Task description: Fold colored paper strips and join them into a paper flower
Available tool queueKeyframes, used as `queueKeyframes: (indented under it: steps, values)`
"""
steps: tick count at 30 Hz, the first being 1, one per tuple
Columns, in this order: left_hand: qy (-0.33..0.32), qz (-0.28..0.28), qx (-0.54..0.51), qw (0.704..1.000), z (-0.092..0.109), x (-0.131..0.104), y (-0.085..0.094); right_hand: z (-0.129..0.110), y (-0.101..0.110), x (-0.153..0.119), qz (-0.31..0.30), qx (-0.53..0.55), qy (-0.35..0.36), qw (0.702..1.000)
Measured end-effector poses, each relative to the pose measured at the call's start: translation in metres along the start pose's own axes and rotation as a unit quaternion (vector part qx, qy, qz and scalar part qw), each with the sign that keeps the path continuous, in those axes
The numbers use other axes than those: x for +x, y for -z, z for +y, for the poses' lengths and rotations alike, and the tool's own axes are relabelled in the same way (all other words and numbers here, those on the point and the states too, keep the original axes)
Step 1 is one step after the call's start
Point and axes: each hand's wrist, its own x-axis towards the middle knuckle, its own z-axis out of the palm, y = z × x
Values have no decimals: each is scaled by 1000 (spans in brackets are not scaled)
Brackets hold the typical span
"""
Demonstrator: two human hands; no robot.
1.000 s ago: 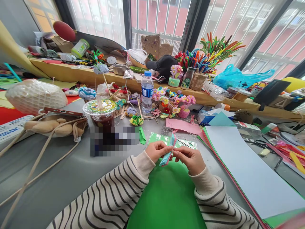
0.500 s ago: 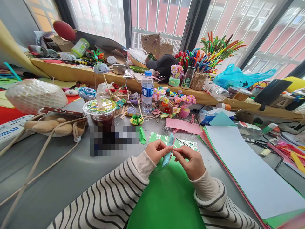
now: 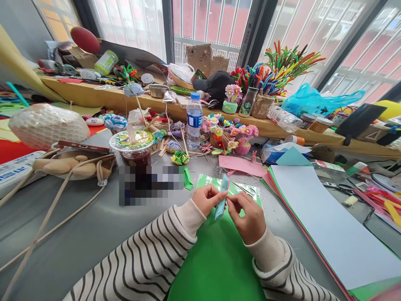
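In the head view, my left hand (image 3: 206,200) pinches a narrow strip of folded light blue paper (image 3: 221,207) between thumb and fingers. The strip stands tilted over a green sheet (image 3: 219,259). My right hand (image 3: 248,215) is closed in a pinch at the strip's right side, thumb and forefinger by its middle. Whatever those fingertips hold is too small to make out. Behind the hands lies a clear plastic packet (image 3: 206,179) with small scissors (image 3: 246,188) on it. A small folded green paper piece (image 3: 188,179) is to the left.
A lidded drink cup (image 3: 131,144) and a water bottle (image 3: 194,121) stand behind my hands. Stacked large paper sheets (image 3: 326,209) lie at the right. Pink paper (image 3: 241,165) lies behind. A phone (image 3: 83,146) rests on a bag at left. Craft flowers line the back.
My right hand has turned slightly and shifted a little left, its wrist lower. The left hand and the blue strip stay nearly in place.
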Motion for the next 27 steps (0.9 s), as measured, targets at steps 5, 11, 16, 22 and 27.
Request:
queueKeyframes:
  steps: [5,11,16,22,27]
  values:
    - [16,-23,-40,999,3,-1,0,3,3,2,1,-21,37,999]
    - [1,-34,-23,999,2,-1,0,8,8,4,-20,-4,49,999]
    - [-19,-26,3,999,-2,0,0,8,6,1,-12,-33,55,998]
    - [-13,-26,16,999,-3,-1,1,5,3,-2,10,-103,98,990]
    - [-13,-3,10,1000,-3,0,0,-1,-1,-3,53,-130,105,985]
